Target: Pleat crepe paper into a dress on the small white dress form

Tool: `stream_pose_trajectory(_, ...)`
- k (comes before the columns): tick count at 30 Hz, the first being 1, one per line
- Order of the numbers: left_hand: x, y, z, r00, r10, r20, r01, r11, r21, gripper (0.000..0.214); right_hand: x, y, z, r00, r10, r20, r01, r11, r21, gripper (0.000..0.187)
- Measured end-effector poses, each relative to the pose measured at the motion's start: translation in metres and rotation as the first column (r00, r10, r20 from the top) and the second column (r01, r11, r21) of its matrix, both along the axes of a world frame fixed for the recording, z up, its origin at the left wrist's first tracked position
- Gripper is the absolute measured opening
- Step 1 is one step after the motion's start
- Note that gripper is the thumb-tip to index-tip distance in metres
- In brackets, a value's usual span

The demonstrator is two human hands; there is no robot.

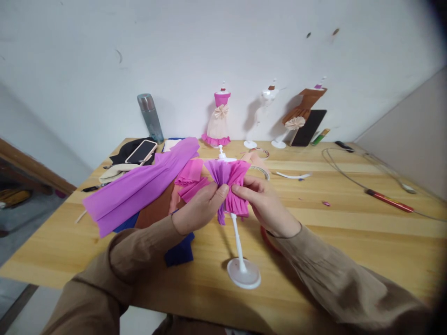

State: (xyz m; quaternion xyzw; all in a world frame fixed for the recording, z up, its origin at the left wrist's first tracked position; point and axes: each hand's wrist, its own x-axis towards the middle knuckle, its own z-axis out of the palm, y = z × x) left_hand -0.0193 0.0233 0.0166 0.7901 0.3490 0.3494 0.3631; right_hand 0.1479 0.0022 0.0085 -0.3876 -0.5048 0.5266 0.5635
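A small white dress form (238, 237) stands on a round base in front of me, tilted slightly. Gathered pink crepe paper (238, 174) and purple crepe paper (219, 171) wrap its front, fanning out above and below a pinched middle. My left hand (202, 204) is closed at that middle, its thumb pressing the purple side. From the right, my right hand (267, 200) pinches the pink side between thumb and fingers. The two thumbs are close together. Most of the form's torso is hidden behind the paper and my hands.
Purple crepe strips (146, 186) and folded pink crepe (190, 177) lie left, near a phone (141, 152) and a bottle (151, 118). Dressed and bare miniature forms stand along the wall, including a pink-and-cream dress (219, 123). A corded red tool (389, 201) lies right.
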Motion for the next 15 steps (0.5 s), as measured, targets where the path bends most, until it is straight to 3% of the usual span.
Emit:
stream_pose_trajectory(5, 0.004, -0.003, 0.001, 0.996, 0.093, -0.017, -0.094, 0.991, -0.098, 0.036, -0.001, -0.001, 0.000, 1.000, -0.012, -0.005, 0.012, 1.000, -0.020, 0.021)
stream_pose_trajectory(8, 0.005, -0.002, 0.002, 0.995, 0.098, 0.023, -0.091, 0.972, -0.218, 0.041, 0.000, -0.001, -0.002, 1.000, 0.008, -0.020, -0.009, 0.999, -0.037, 0.019)
stream_pose_trajectory(12, 0.005, 0.004, 0.003, 0.990, 0.037, 0.140, 0.025, 0.908, -0.418, 0.044, 0.002, -0.001, -0.003, 1.000, 0.028, -0.006, -0.028, 0.999, -0.046, 0.021)
stream_pose_trajectory(15, 0.003, 0.007, 0.005, 0.960, -0.029, 0.277, 0.186, 0.807, -0.560, 0.042, 0.002, 0.000, -0.004, 0.999, 0.038, -0.022, -0.039, 0.998, -0.053, 0.019)
